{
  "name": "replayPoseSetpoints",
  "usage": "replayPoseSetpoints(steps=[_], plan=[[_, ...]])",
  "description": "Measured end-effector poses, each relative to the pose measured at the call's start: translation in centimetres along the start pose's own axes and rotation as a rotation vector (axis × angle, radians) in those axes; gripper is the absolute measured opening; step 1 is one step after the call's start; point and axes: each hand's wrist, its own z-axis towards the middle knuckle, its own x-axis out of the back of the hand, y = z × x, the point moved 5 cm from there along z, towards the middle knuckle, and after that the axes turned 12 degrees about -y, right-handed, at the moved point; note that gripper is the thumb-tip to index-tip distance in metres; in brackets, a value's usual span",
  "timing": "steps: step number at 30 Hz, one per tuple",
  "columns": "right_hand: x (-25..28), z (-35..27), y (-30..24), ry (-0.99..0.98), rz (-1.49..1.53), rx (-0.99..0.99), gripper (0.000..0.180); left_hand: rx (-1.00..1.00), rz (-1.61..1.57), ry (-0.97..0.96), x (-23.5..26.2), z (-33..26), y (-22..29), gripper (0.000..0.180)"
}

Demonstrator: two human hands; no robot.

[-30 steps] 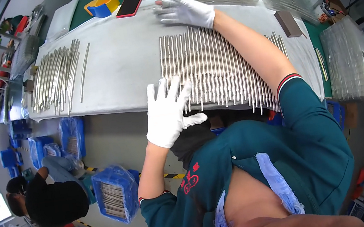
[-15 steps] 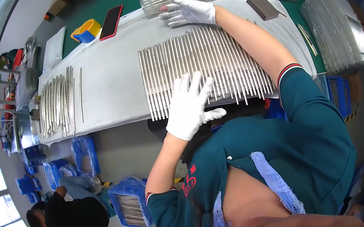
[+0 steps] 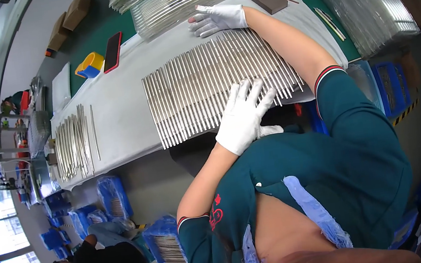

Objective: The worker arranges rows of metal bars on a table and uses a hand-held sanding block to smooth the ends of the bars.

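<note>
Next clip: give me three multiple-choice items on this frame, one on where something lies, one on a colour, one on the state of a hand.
1. Where does the red flat phone lie?
A. beside the yellow and blue plastic box
B. on the row of thin metal rods
C. under the left hand

2. What colour are the gloves on both hands?
A. blue
B. white
C. black

3. How is the left hand set?
A. closed in a fist around one rod
B. lifted well clear of the table
C. flat, fingers spread, on the near edge of the row of thin metal rods

Key: 1 A, the phone lies right next to the box on the green table top. 2 B, both the left hand and the right hand wear white gloves. 3 C, the open palm rests on the near ends of the rods.
</note>
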Motion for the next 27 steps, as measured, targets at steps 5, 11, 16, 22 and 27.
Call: replayPoseSetpoints(steps=[5, 11, 16, 22, 27], plan=[[-0.8, -1.3, 1.0, -0.092, 0.08, 0.018, 0.08, 0.077, 0.089, 0.043, -0.6, 2.2, -0.8, 0.081], [1.4, -4.2, -1.7, 0.197, -0.097, 0.158, 0.082, -0.025, 0.073, 0.038, -0.3, 2.7, 0.3, 0.084], [2.0, -6.8, -0.3, 0.161, -0.132, -0.09, 0.072, -0.175, 0.08, 0.028, -2.0, 6.7, 2.8, 0.07], [2.4, -8.4, -0.4, 0.422, -0.103, 0.111, 0.059, -0.14, 0.075, 0.025, -2.5, 7.5, 2.6, 0.068], [2.6, -10.0, 0.3, 0.698, -0.255, 0.052, 0.054, -0.228, 0.035, 0.033, -3.6, 9.6, 4.2, 0.068]])
